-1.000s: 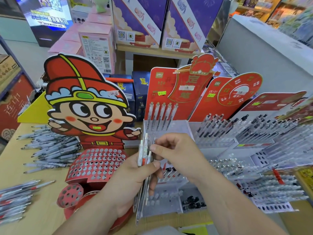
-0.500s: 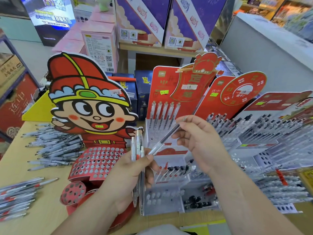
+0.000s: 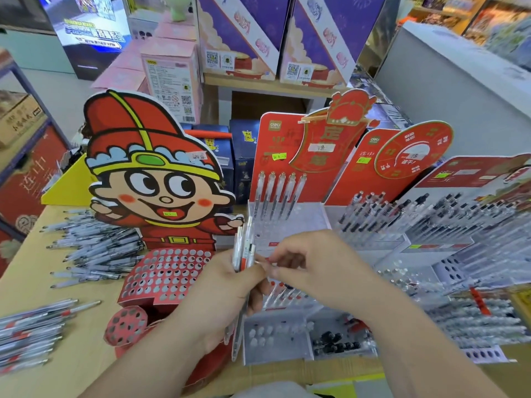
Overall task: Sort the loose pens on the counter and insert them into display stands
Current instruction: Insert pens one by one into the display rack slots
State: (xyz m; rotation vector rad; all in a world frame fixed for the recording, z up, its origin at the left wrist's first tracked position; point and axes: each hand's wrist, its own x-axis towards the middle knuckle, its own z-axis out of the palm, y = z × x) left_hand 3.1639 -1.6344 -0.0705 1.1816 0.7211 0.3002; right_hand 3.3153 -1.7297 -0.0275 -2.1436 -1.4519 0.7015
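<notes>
Counter — pens in left grip

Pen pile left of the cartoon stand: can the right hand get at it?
Probably not directly: the right hand pinches at the pen bundle held by the left hand, and that hand and the cartoon stand lie between it and the pen pile.

Shop interior, brightly and evenly lit. Pale floor at upper left, beyond a dark metal rack at the left edge. Light wooden bench across the lower frame. Wooden shelf at upper centre, carrying purple boxes; pink cartons stacked just left of it. Grey-white cabinet at upper right, blurred stocked shelving behind.
</notes>
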